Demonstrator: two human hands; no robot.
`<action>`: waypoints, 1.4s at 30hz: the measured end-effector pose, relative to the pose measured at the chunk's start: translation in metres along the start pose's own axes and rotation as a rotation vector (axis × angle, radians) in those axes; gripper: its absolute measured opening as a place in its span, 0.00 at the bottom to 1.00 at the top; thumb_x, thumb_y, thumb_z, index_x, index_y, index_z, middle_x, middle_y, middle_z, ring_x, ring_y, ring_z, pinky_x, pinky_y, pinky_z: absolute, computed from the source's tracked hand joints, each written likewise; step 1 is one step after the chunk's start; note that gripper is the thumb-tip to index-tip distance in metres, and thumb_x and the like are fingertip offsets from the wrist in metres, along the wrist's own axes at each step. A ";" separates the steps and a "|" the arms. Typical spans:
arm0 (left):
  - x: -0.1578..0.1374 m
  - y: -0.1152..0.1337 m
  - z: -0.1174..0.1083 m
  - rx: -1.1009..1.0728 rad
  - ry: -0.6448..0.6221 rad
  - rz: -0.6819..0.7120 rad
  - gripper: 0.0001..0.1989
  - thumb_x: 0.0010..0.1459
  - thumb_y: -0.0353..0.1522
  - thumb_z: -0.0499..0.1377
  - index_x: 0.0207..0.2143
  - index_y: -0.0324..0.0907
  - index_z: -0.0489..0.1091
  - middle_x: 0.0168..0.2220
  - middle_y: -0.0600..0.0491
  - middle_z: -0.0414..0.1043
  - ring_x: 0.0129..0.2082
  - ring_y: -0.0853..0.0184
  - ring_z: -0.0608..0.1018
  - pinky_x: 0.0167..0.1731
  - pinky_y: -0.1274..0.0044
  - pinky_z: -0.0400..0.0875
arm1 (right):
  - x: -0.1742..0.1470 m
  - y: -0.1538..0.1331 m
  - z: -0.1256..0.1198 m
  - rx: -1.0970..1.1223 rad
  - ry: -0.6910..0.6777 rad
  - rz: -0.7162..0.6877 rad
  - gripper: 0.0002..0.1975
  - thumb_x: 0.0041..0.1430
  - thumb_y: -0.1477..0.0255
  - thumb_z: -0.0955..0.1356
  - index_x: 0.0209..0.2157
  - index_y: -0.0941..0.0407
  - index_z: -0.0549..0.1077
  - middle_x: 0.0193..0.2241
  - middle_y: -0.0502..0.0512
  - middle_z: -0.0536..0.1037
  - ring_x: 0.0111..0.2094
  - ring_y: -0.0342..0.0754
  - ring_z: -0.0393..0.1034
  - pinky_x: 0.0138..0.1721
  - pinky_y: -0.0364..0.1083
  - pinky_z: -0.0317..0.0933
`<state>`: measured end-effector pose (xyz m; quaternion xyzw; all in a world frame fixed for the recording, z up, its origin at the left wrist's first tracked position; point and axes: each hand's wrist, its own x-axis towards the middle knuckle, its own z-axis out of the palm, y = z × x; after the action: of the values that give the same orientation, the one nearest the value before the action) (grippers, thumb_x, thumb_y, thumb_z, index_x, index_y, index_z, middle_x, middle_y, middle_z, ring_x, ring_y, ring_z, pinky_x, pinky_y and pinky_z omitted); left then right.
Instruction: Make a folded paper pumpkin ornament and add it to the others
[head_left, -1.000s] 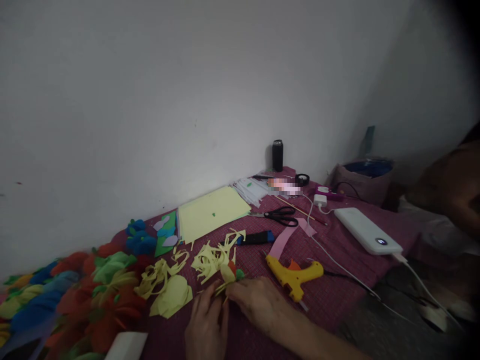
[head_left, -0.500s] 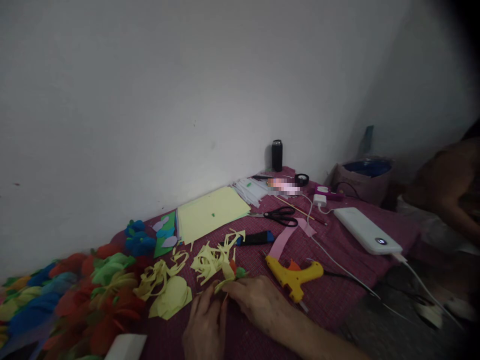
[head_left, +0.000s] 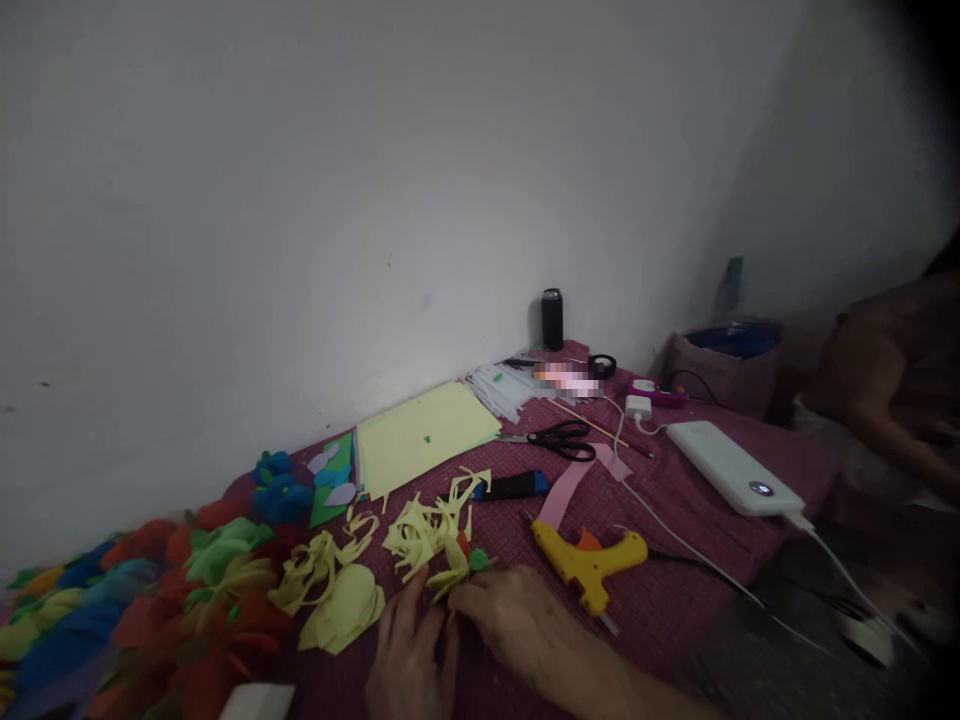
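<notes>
At the table's near edge, my left hand (head_left: pixel 414 645) and my right hand (head_left: pixel 517 620) meet, thumbs and fingertips bent together. Yellow paper petals (head_left: pixel 448 577) stick out beyond the closed fingertips, which pinch them from both sides; the part between the fingers is hidden. Just past the right fingers are a small green piece (head_left: pixel 478 560) and an orange piece (head_left: pixel 463 544). Curly yellow paper scraps (head_left: pixel 420 530) lie ahead of my hands. A stack of cut yellow petals (head_left: pixel 345 605) rests left of my left hand.
A yellow glue gun (head_left: pixel 589 560) lies right of my hands, near black scissors (head_left: pixel 559 438) and a blue-black cutter (head_left: pixel 514 485). Yellow sheets (head_left: pixel 427 435), a white power bank (head_left: pixel 731 467) and a black can (head_left: pixel 552 320) stand farther off. Colourful flowers (head_left: pixel 202 600) fill the left; a person (head_left: pixel 877 370) sits right.
My hands stay together with small finger movements; the right fingers have drawn in slightly toward the left. The whole view has shifted a little, so the table sits lower.
</notes>
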<state>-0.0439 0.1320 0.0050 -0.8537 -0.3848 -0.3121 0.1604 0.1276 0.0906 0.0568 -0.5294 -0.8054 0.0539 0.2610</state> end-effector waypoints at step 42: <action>0.013 0.005 -0.004 -0.067 0.042 0.011 0.13 0.58 0.31 0.51 0.33 0.40 0.76 0.47 0.42 0.68 0.46 0.57 0.68 0.44 0.63 0.66 | -0.005 -0.017 0.034 -0.108 -0.017 0.205 0.05 0.53 0.72 0.65 0.33 0.57 0.70 0.29 0.54 0.77 0.28 0.49 0.71 0.26 0.43 0.60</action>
<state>-0.0350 0.1336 0.0165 -0.8540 -0.3660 -0.3418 0.1413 0.0987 0.0852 0.0316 -0.6218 -0.7509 0.0414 0.2186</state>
